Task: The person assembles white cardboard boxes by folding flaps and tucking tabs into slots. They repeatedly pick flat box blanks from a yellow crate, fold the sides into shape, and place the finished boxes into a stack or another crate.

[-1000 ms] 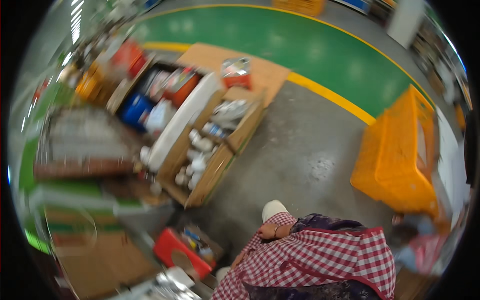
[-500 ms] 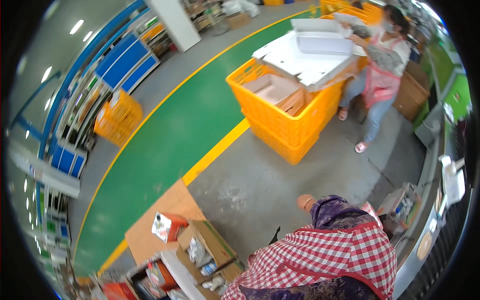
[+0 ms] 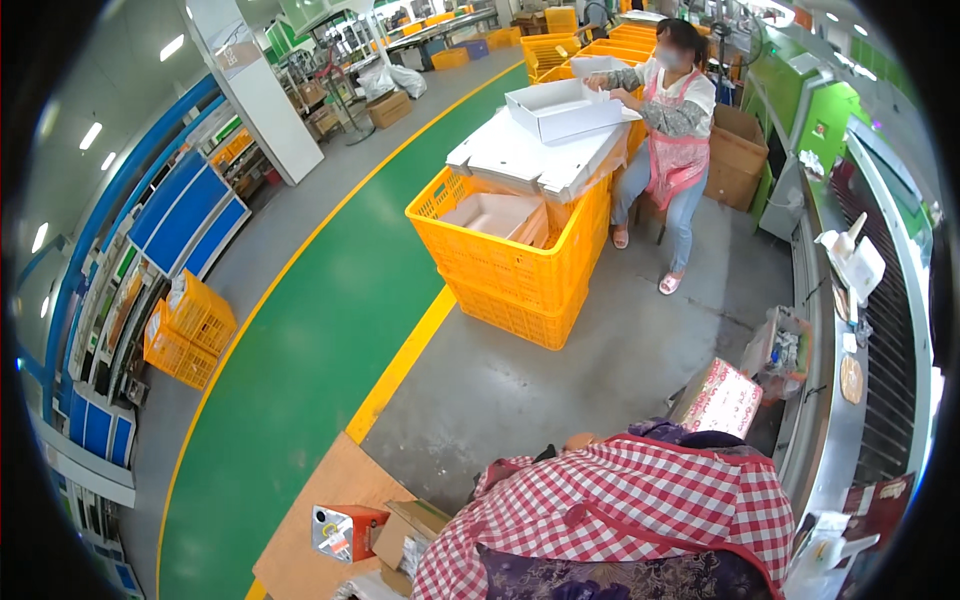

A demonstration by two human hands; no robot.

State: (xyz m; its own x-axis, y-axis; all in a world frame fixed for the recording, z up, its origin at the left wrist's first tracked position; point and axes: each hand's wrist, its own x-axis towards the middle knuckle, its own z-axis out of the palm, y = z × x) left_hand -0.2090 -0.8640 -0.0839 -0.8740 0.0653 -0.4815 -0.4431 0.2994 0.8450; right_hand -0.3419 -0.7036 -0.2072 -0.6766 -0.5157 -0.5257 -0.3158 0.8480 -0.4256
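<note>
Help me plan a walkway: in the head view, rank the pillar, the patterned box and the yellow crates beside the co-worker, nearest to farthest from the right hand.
From the right hand, mostly hidden:
1. Box, to its right.
2. Crates, ahead, slightly left.
3. Pillar, far ahead-left, across the green lane.

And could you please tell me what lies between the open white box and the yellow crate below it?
The head view shows flat white cardboard between the white box and yellow crate.
</note>
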